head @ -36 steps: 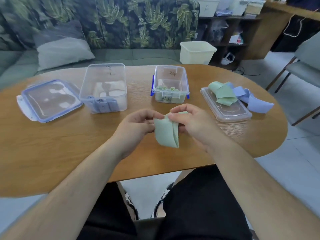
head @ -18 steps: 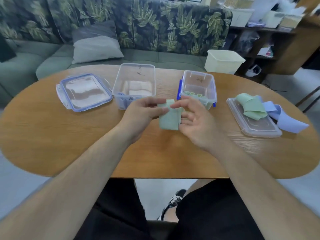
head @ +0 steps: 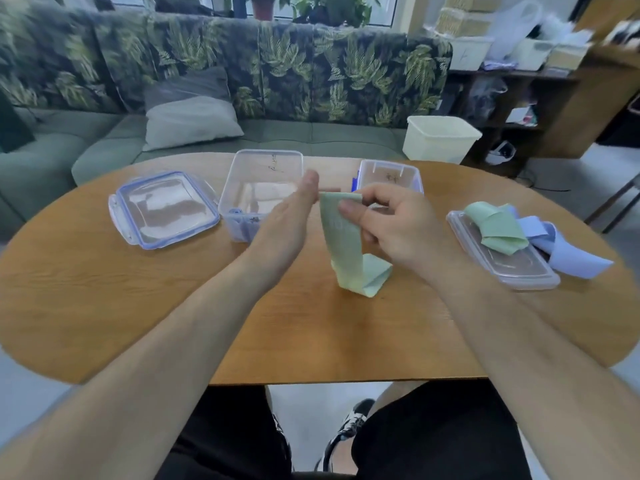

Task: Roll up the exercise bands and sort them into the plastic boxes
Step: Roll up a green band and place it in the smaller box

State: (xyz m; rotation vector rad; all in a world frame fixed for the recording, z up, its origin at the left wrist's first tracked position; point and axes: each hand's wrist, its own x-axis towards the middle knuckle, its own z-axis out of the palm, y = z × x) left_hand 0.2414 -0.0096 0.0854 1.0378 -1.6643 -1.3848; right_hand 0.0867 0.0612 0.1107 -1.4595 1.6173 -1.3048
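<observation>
Head view: the fingers (head: 348, 210) of the right hand (head: 398, 233) are curled and pinch the top edge of a pale green band (head: 341, 237); the band hangs down from that pinch to the bench (head: 138, 306), where its lower end lies folded over; the left hand (head: 287, 223) stands edge-on just left of the band's top corner with its fingers straight and together, and contact with the band cannot be told; faint print on the hanging band is too blurred to read; behind the left hand a large clear box (head: 263, 181) holds blue rolls (head: 242, 220) at its near wall, partly hidden by the wrist; a small clear box (head: 391, 173) is mostly covered by the right hand, so its contents cannot be seen; both boxes bear dark handwritten marks that cannot be read; a blue-rimmed lid (head: 162, 209) lies at the left; a second lid (head: 509, 268) at the right carries a loose green band (head: 495, 226) and a loose blue band (head: 575, 254); beyond the bench stand a cream tub (head: 440, 140) and a leaf-patterned sofa (head: 346, 71) with a grey pillow (head: 190, 116).
</observation>
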